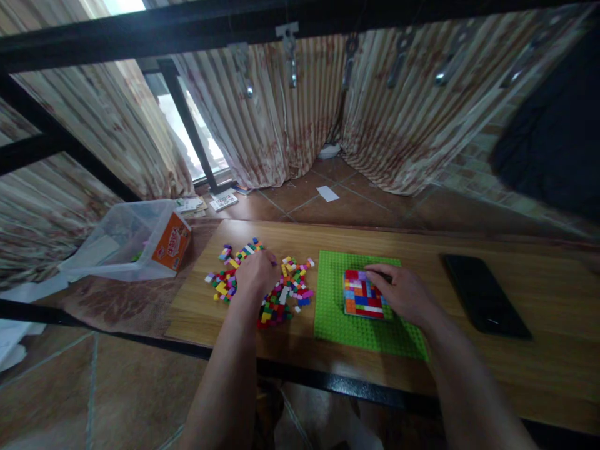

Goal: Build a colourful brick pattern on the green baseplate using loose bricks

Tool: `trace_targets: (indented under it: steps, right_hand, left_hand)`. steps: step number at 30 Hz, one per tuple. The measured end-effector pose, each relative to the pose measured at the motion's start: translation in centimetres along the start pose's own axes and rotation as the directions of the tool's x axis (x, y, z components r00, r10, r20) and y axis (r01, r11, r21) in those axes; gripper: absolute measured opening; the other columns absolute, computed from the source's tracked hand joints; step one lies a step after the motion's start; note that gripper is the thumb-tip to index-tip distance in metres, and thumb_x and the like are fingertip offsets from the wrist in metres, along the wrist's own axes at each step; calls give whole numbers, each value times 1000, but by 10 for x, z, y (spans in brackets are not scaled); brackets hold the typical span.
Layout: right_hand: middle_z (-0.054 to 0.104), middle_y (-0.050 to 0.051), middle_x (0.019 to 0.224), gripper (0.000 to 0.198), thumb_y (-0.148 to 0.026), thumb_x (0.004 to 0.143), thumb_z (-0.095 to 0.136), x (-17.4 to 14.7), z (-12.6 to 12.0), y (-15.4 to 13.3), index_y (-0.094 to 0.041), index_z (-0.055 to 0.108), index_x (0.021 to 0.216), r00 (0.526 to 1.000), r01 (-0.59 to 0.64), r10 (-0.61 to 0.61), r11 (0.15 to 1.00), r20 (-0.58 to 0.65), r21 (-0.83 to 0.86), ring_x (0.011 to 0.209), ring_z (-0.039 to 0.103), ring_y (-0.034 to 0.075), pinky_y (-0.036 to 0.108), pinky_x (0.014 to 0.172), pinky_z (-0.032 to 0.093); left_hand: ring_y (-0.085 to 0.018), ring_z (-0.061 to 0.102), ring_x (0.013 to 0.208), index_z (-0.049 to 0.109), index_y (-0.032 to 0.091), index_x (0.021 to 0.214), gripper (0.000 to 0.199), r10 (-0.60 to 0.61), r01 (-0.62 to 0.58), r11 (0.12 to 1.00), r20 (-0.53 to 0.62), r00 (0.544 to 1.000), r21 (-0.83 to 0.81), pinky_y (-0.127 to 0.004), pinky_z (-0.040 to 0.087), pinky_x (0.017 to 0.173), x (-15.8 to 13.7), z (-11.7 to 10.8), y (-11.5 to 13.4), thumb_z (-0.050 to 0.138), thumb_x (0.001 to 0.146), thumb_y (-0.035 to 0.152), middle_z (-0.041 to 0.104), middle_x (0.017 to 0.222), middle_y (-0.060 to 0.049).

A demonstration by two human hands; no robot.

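Observation:
A loose heap of small multicoloured toy bricks lies on the wooden table, left of a green studded baseplate. My left hand reaches down into the heap, and its fingertips are hidden behind the back of the hand. On the baseplate sits a low square brick build, its top a patchwork of red, blue, orange, white and purple. My right hand is at the build's upper right corner. Its thumb and forefinger come close together there; anything between them is too small to make out.
A black phone-like slab lies on the table to the right. At the left stands a clear plastic bin with an orange label. A black metal bar crosses above. Striped curtains hang behind.

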State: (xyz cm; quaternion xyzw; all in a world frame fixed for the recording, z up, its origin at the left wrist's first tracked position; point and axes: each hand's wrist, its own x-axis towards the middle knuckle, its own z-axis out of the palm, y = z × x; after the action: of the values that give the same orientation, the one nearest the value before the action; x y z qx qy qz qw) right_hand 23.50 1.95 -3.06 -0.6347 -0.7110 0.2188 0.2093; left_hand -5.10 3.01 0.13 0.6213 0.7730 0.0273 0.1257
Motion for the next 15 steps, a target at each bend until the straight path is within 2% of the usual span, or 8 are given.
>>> trace_targets:
  steps: [9,12,15]
  right_hand:
    - [76,8,98,32,-36,88,50,0,-1,-3,-20,75,101,1000,-5,5,1000,-11,15,88,70,26,39,80,52]
    - [76,7,93,31,-36,88,51,-1,0,-4,-21,75,99,1000,2,-1,1000,-24,29,84,70,25,38,78,52]
    - [76,7,91,30,-37,87,53,-1,-1,-4,-22,76,98,999,-4,5,999,-37,40,82,70,25,38,77,53]
  left_hand:
    - [-26,65,99,71,22,99,25,20,-19,999,-34,999,31,-31,48,79,2,4,-10,54,83,32,73,99,-9]
    - [-26,66,96,71,22,98,25,15,-15,1000,-66,998,-6,-30,48,77,3,4,-11,54,84,34,73,96,-9]
    - [-26,66,87,72,19,87,21,2,-13,996,-128,992,-90,-31,46,73,5,1,-15,57,82,33,73,86,-9]
